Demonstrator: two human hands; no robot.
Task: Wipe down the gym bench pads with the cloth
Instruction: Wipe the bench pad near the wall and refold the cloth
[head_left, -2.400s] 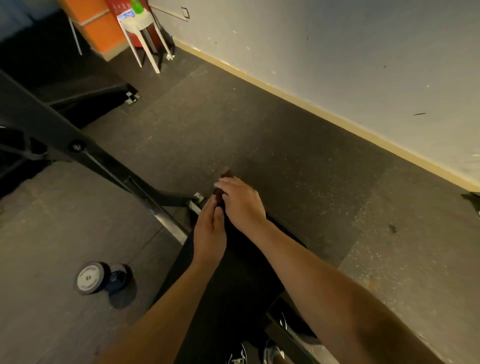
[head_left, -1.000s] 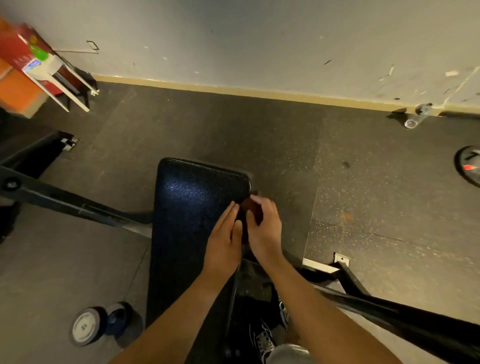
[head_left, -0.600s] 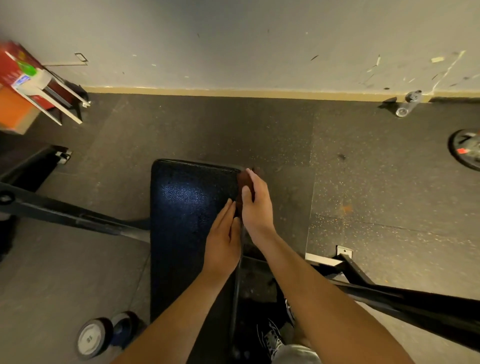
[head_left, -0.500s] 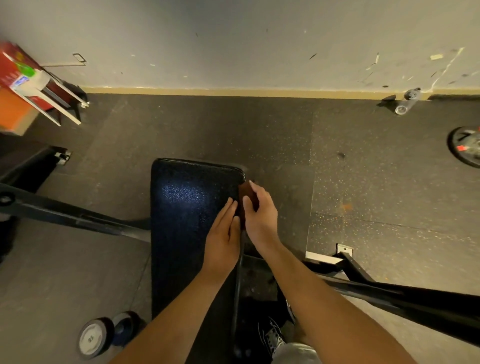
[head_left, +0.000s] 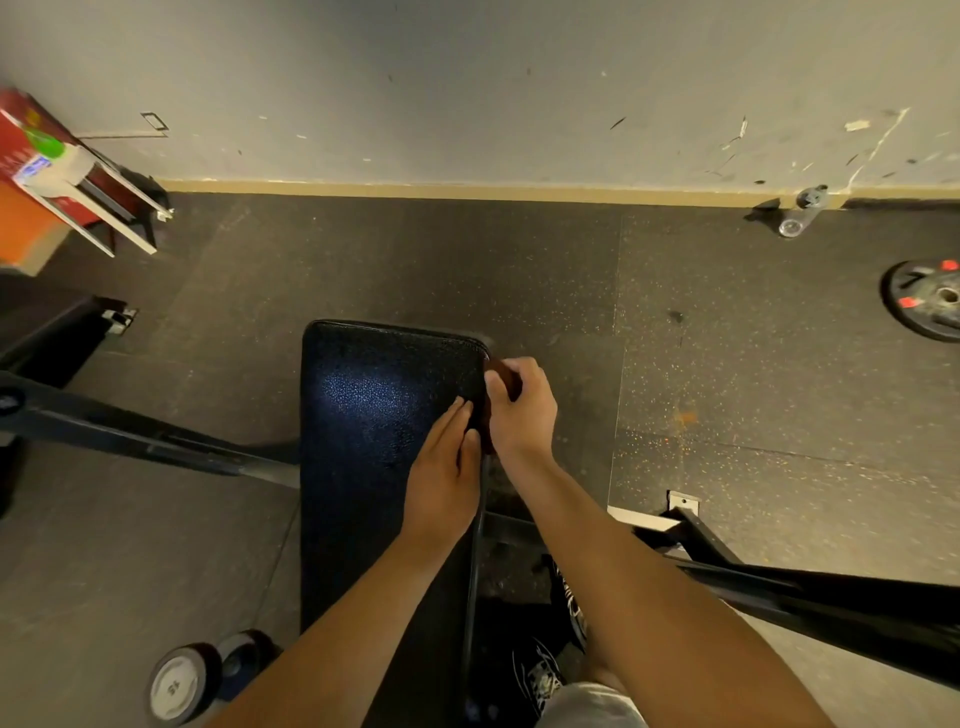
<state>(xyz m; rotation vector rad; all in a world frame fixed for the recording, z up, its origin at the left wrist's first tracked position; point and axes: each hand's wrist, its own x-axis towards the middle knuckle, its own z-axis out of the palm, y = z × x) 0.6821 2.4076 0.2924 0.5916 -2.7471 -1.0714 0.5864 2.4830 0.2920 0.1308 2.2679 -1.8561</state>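
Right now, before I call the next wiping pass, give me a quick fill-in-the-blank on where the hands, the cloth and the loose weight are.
1. The right hand grips the brown cloth at the bench pad's ____ edge.
2. The left hand rests on top of the pad with its fingers ____, holding nothing.
3. The dumbbell lies on the floor on the bench's ____ side.

Missing words: right; straight; left.
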